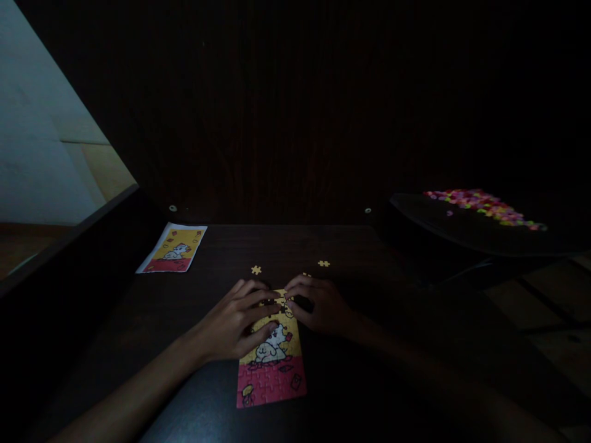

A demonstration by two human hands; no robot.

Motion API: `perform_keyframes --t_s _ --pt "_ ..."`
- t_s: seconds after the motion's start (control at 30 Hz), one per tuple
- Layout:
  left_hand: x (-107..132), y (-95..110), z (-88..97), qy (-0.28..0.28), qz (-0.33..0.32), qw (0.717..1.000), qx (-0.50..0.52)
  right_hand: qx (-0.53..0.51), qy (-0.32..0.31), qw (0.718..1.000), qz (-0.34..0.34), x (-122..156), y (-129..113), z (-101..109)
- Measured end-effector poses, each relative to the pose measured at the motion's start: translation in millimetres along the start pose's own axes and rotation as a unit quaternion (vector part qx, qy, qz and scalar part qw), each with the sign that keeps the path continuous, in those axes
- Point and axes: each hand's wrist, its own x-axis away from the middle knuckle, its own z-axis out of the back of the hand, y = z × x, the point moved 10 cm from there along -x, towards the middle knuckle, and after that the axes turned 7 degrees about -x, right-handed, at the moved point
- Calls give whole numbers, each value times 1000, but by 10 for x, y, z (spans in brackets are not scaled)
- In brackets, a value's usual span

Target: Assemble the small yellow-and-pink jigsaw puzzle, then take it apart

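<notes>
Via head feed, dim light. I log the jigsaw (272,378) mid-desk (221,246), well apart from the back edge; dark gaps in its yellow upper part. Left hand (237,320): fingers extended over the puzzle's left edge. Right hand (321,306): fingers bent at its far right corner. I cannot tell whether either pinches a piece. Two loose yellow pieces (256,270) toward the back edge. Printed sheet (175,249) at the back left corner; its small marks unreadable to me. Colourful heap (484,206) beyond the right edge.
</notes>
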Motion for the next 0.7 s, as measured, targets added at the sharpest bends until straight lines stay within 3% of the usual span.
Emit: perform_keyframes --t_s 0.7 --pt "-5 7 -15 -5 -7 1000 -12 12 2 1000 -3 11 9 -17"
